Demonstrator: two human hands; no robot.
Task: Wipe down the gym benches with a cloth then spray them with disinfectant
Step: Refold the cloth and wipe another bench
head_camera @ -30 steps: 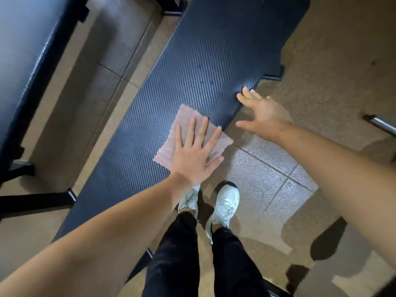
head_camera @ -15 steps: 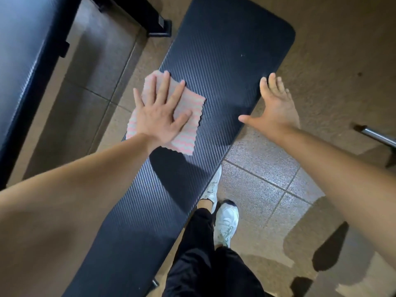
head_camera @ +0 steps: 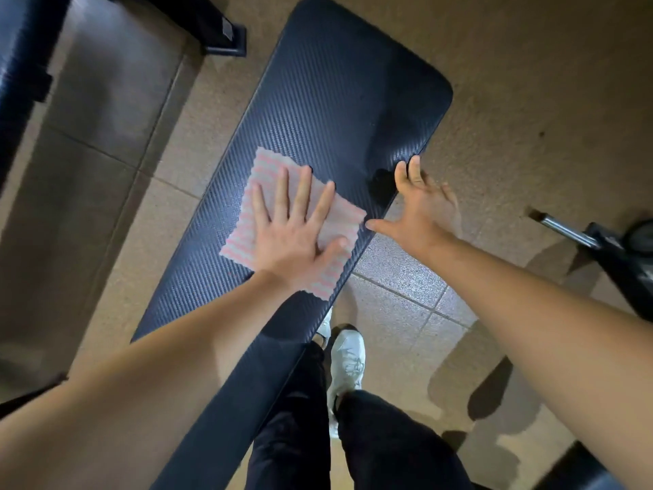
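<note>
The pink-and-white striped cloth (head_camera: 263, 171) lay spread flat on the dark, ribbed worktop (head_camera: 335, 100), toward the edge nearer the person, with one corner reaching that edge. The left hand (head_camera: 293, 242) lay palm-down on top of it, its grip wide, fingers straight and fanned, pressing rather than pinching anything. The right hand (head_camera: 420, 206) held nothing either, its grip wide too, the fingertips at the worktop's side edge; whether they actually touched it I could not tell. To my eye the cloth was thin, light and limp, with a wavy cut edge. It looked like the sort that follows the palm only while weight sits on it, and bunches or slides out once the pressure eases. The padded cover looked slick under its weave. So I judged a flat palm over the middle to be the right hold for wiping, and a pinch at the far corner, poking out beyond the fingers, the easy way to lift it. No spray bottle was in sight. A second bench (head_camera: 21, 83) stood off to the left across the tiled floor (head_camera: 530, 83).
</note>
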